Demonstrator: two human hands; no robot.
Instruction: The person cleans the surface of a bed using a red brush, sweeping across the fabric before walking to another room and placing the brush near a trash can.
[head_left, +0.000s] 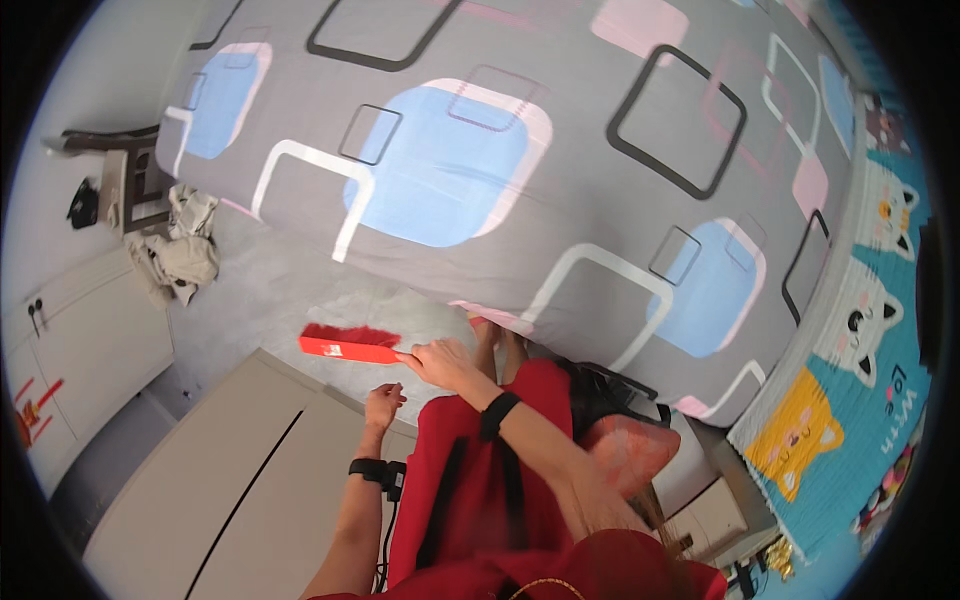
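Observation:
My right hand (444, 365) grips the handle of a red bed brush (349, 348), which points left over the floor. Its dark red bristles face the bed side. My left hand (384, 406) hangs lower and nearer to me, with loosely curled fingers and nothing visible in it. The two hands are apart. Ahead lies a bed covered by a grey fitted sheet (465, 274) with blue, pink, white and black rounded squares. The sheet looks mostly smooth, with faint creases on a blue patch.
A beige cabinet (247, 465) stands close on my left, and a pale cabinet (97, 337) farther left. Crumpled beige clothing (180, 259) lies by a dark wooden chair (146, 176). At right is a teal cat-patterned cover (855, 420). A reddish bag (630, 454) is beside me.

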